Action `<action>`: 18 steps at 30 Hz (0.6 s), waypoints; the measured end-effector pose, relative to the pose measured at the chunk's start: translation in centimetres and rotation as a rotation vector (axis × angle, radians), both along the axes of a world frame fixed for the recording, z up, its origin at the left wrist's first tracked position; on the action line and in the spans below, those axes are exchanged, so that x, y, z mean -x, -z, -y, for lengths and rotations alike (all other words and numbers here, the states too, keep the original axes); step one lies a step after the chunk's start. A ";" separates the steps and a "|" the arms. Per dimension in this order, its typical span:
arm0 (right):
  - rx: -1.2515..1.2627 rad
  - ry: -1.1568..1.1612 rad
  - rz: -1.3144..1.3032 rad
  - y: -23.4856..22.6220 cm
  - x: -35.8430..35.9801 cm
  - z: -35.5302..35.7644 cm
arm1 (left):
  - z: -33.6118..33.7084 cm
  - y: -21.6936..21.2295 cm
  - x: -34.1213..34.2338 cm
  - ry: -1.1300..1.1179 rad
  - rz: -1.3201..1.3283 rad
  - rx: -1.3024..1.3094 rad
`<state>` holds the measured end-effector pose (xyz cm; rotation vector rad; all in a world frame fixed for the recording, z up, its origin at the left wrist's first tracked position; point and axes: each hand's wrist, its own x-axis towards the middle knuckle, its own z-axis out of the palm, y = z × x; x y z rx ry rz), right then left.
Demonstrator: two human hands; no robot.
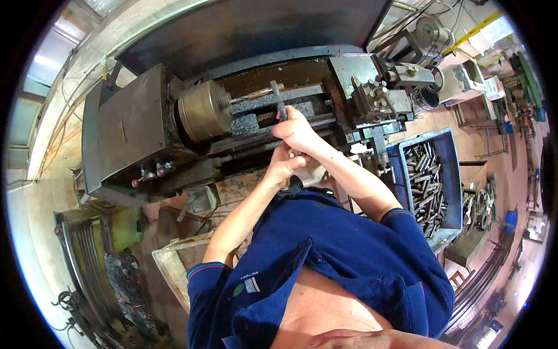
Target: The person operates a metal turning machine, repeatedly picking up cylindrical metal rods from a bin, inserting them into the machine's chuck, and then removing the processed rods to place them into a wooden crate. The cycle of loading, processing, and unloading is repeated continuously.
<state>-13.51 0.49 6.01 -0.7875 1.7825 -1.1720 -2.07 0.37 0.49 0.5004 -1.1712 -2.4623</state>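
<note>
Lathe (238, 142) behind; grey rod (276, 93) juts beyond right fingers (292, 111).

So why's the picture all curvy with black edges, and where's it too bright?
In the head view, the wide fisheye lens bends straight things near the rim, like the long bars, and leaves black corners; in that same view, the window is pale with glare, while the right hand is brightly lit.

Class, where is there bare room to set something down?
Bare-looking: the flat grey metal plate beyond the bolted metal tool post; tan floor between the blue rectangular plastic crate and round black bucket. Crowded: the crate, heaped with dark metal cylinders, and around the right hand gripping a grey cylindrical metal rod, the left hand close.
</note>
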 end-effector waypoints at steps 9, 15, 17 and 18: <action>0.072 0.060 0.070 0.8 -1.4 0.5 | 0.6 0.0 -1.3 0.002 -0.009 -0.053; -0.001 0.004 0.022 0.5 -3.5 1.8 | 2.3 0.7 -3.8 0.046 -0.008 -0.054; 0.060 0.058 0.048 0.4 -2.9 1.1 | 1.7 -0.4 -2.9 0.029 0.011 -0.008; 0.014 0.070 0.051 0.5 -2.1 0.9 | 1.4 -0.6 -2.2 0.041 0.030 -0.007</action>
